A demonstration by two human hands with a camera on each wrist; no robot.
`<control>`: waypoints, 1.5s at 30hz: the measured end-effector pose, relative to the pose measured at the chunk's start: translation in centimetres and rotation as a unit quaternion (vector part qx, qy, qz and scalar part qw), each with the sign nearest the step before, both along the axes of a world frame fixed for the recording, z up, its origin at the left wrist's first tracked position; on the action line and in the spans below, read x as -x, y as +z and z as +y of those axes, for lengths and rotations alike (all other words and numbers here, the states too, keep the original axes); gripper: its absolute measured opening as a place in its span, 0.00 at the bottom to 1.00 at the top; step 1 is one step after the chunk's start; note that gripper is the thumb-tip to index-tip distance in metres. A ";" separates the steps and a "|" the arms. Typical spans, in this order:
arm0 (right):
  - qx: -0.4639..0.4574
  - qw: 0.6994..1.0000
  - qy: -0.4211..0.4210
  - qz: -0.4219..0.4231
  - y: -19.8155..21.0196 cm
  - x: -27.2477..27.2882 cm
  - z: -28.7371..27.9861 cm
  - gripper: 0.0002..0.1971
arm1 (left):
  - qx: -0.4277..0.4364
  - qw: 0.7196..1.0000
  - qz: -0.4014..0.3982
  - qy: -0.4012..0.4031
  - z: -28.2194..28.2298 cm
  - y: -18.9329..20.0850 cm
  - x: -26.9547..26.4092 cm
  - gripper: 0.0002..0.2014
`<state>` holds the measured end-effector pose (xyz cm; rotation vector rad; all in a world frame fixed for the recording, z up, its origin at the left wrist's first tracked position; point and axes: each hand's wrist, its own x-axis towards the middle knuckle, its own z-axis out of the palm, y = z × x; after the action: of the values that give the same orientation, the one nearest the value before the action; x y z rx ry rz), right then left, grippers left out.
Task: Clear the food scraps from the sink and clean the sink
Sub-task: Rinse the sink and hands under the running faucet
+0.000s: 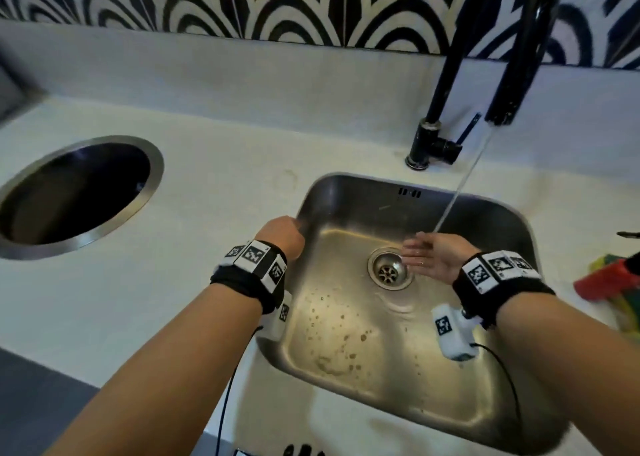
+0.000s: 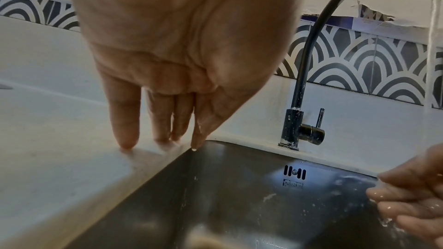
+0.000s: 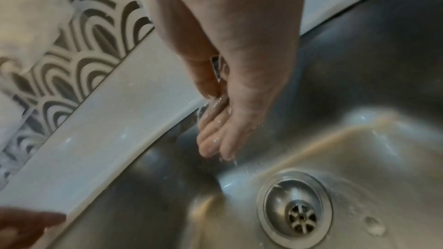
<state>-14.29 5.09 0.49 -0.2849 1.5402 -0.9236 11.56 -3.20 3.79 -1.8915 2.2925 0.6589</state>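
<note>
the right hand [image 1: 434, 259] is held flat and relaxed, grasping nothing, under the water stream [image 1: 460, 192] from the black tap [image 1: 434, 143], just beyond the drain [image 1: 389, 268]. the left hand [image 1: 282, 235] rests straight fingertips [image 2: 127, 139] on the counter [image 1: 214, 164] at the sink [image 1: 512, 220] rim, holding nothing. to rinse well, cup the water and sweep it toward the brown specks [image 1: 341, 337] on the sink floor, nearer the body than both hands, pushing them to the drain. a round steel-rimmed opening [image 1: 157, 164] lies beyond the left hand; coloured cloths [image 1: 609, 282] sit outside the right wrist; patterned tiles [image 1: 277, 5] back the counter.
</note>
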 end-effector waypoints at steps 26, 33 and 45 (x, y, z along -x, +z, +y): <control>-0.064 0.934 0.331 0.114 1.1 -7.8 2.0 0.13 | 0.007 0.999 0.017 0.047 -0.5 -0.5 0.0 0.19; -0.007 0.999 0.042 0.025 1.6 1.0 2.5 0.17 | 0.011 0.998 0.024 0.058 -0.5 -0.2 0.4 0.18; 0.007 0.998 0.004 -0.067 -0.1 -0.4 0.9 0.21 | 0.024 0.998 0.010 0.065 -0.4 0.1 1.5 0.18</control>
<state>-13.86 5.95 0.36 -0.2340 1.4092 -0.9285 10.09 -3.56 3.93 -2.0791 2.2316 0.6448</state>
